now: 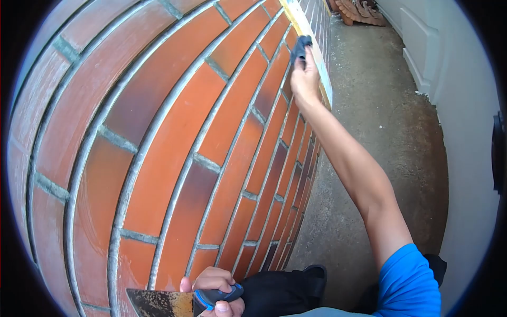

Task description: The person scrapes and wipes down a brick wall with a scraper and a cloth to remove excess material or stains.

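My left hand (217, 288), low in the view, is wrapped round the black-and-blue handle of a putty knife (166, 304). Its wide blade is stained and worn and points left, close to the foot of the view. My right hand (305, 79) reaches far up and forward, closed on a bunched dark grey cloth (301, 48). That cloth is at the far edge of the brick-faced wall (185, 116), against a strip of yellowish tape (298, 21) along the corner. The wall has orange-brown bricks with grey joints, and a whitish haze covers some bricks at the left.
A concrete floor (380, 121) runs along the wall's right side. At the right stands a white panelled door or wall (459, 68). Curved reddish-brown pieces (362, 13) lie at the far end. My dark-clad leg and shoe (317, 277) are below.
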Available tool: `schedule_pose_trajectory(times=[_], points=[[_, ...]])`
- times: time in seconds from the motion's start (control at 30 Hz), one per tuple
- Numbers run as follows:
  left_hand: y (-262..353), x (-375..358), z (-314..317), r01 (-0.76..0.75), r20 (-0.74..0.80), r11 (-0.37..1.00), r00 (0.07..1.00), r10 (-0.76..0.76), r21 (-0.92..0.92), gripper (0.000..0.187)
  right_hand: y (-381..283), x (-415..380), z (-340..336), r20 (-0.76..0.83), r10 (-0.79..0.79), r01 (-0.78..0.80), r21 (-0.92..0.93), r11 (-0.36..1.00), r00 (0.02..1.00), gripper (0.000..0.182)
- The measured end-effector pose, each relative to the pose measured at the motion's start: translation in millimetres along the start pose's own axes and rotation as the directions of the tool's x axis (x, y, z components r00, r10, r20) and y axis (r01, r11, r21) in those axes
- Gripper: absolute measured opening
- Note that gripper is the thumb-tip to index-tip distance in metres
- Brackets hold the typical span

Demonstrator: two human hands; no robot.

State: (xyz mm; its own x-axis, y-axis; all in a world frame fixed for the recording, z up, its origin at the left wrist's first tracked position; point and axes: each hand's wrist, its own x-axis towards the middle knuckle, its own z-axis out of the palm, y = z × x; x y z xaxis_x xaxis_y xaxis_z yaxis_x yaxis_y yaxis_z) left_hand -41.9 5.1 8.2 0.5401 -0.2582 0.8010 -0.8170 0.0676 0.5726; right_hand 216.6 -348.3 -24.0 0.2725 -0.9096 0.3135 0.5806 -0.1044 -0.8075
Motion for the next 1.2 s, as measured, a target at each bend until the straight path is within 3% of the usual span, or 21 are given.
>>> schedule_pose_trajectory(times=[0.03,0.1,0.13,0.17,0.23,0.27,0.33,0.4,0.53,0.57,0.6,0.7,0.83,0.9,0.97,1.0,1.03,1.1,1.13,1.17,1.2], points=[[-5.5,0.7,0.4,-0.039,-0.004,0.992,0.999,0.039,0.12,0.054,-22.8,-11.1,6.6,0.034,-0.237,0.237,0.007,0.972,0.971,0.046],[-18.0,1.3,-1.8,-0.115,0.007,0.929,0.993,0.121,0.351,0.041,-72.9,-29.5,17.5,0.221,-0.684,0.697,0.023,0.716,0.695,0.056],[-3.8,12.7,14.6,-0.028,-0.08,0.871,0.994,0.077,0.49,0.034,-95.4,-44.5,26.0,0.306,-0.762,0.773,0.111,0.624,0.571,0.056],[-18.4,18.3,25.4,-0.181,-0.2,0.82,0.921,0.335,0.543,0.035,-109.0,-53.1,37.5,0.376,-0.823,0.825,0.212,0.525,0.427,0.056],[-24.8,29.8,18.1,-0.226,-0.109,0.734,0.92,0.378,0.64,0.031,-112.2,-51.4,61.1,0.4,-0.835,0.775,0.356,0.522,0.379,0.056],[-20.0,29.3,8.5,-0.177,-0.012,0.656,0.962,0.273,0.734,0.029,-112.7,-38.0,63.0,0.409,-0.821,0.788,0.304,0.535,0.399,0.056],[-5.3,16.6,-16.8,-0.119,0.123,0.45,0.992,0.02,0.885,0.024,-102.5,-0.5,74.6,0.371,-0.739,0.736,0.182,0.652,0.563,0.055],[-9.4,12.2,-31.2,-0.089,0.127,0.654,0.992,-0.011,0.751,0.022,-83.2,52.9,93.4,0.326,-0.645,0.653,0.102,0.751,0.691,0.055],[-13.5,17.6,-32.1,-0.142,0.226,0.687,0.974,-0.034,0.712,0.021,-41.5,170.7,129.6,0.133,-0.505,0.514,-0.05,0.856,0.853,0.04],[-13.7,19.4,-32.1,-0.159,0.256,0.697,0.966,-0.036,0.699,0.021,-47.2,192.6,124.8,0.268,-0.214,0.275,-0.214,0.937,0.939,0.039],[-15.1,20.9,-33.7,-0.181,0.288,0.704,0.957,-0.035,0.687,0.021,-49.6,203.7,122.6,0.32,-0.242,0.269,-0.044,0.962,0.916,0.044],[-18.1,25.0,-35.0,-0.238,0.375,0.733,0.926,-0.025,0.637,0.02,-34.1,234.7,124.3,0.311,-0.304,0.378,-0.213,0.901,0.9,0.045],[-20.6,30.4,-40.8,-0.299,0.483,0.778,0.876,-0.006,0.552,0.02,-62.4,232.2,120.3,0.356,-0.137,0.267,-0.345,0.9,0.924,0.047],[-22.0,31.4,-43.0,-0.326,0.528,0.795,0.849,0.008,0.512,0.019,-96.3,217.2,130.5,0.201,-0.331,0.377,-0.273,0.885,0.922,0.045],[-24.8,32.4,-44.5,-0.343,0.572,0.811,0.82,0.013,0.474,0.019,-113.6,226.8,141.4,0.18,-0.473,0.506,-0.322,0.8,0.863,0.042],[-26.2,33.0,-46.4,-0.355,0.597,0.816,0.802,0.015,0.456,0.019,-110.9,239.7,145.5,0.246,-0.371,0.444,-0.453,0.773,0.896,0.04],[-27.7,34.1,-47.8,-0.364,0.623,0.822,0.782,0.014,0.439,0.019,-129.0,227.3,142.6,0.305,-0.124,0.261,-0.461,0.848,0.944,0.042],[-30.5,35.4,-53.2,-0.381,0.69,0.839,0.724,0.01,0.388,0.019,-85.9,252.1,154.6,0.289,-0.2,0.305,-0.385,0.871,0.936,0.043],[-32.3,35.6,-54.9,-0.385,0.72,0.85,0.694,0.01,0.359,0.019,-94.6,233.0,148.0,0.317,-0.159,0.254,-0.286,0.924,0.935,0.03],[-34.2,37.0,-58.2,-0.39,0.759,0.862,0.651,0.01,0.323,0.019,-83.0,239.3,148.5,0.325,-0.195,0.268,-0.199,0.943,0.925,0.042],[-33.1,38.2,-58.3,-0.317,0.726,0.89,0.687,-0.023,0.328,0.018,-89.6,230.6,144.0,0.32,-0.202,0.263,-0.162,0.951,0.926,0.041]])
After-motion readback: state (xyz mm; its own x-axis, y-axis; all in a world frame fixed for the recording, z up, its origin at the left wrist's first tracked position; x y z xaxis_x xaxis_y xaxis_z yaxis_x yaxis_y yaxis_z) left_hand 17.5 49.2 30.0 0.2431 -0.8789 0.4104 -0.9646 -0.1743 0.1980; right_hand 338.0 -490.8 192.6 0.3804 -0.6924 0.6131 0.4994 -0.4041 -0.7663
